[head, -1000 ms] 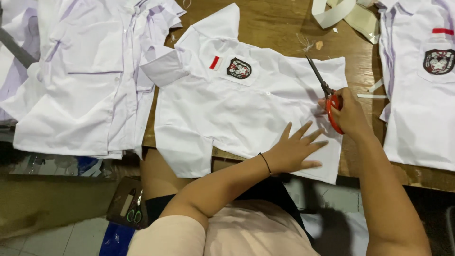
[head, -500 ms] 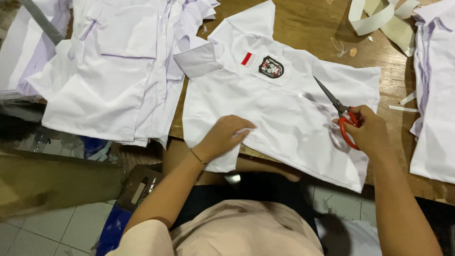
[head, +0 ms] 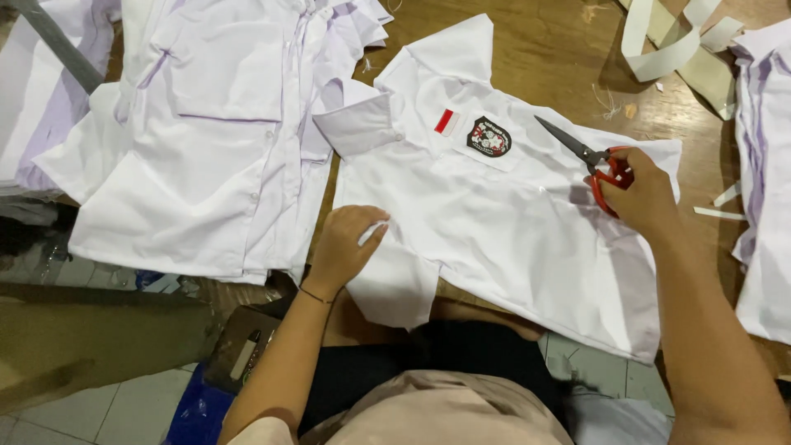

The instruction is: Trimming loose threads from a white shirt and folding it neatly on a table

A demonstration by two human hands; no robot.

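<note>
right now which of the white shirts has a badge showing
The white shirt spread flat in the middle, under both hands. It alone shows a dark crest badge and a small red-and-white patch; the side piles show none.

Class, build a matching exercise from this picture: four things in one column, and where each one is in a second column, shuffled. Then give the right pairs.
Things:
1. scissors
2. left hand
3. stack of shirts
4. white strips

Places:
A. top right of the table
B. left of the spread shirt
C. in the right hand
D. on the spread shirt's near sleeve

Pairs: 1-C, 2-D, 3-B, 4-A
</note>
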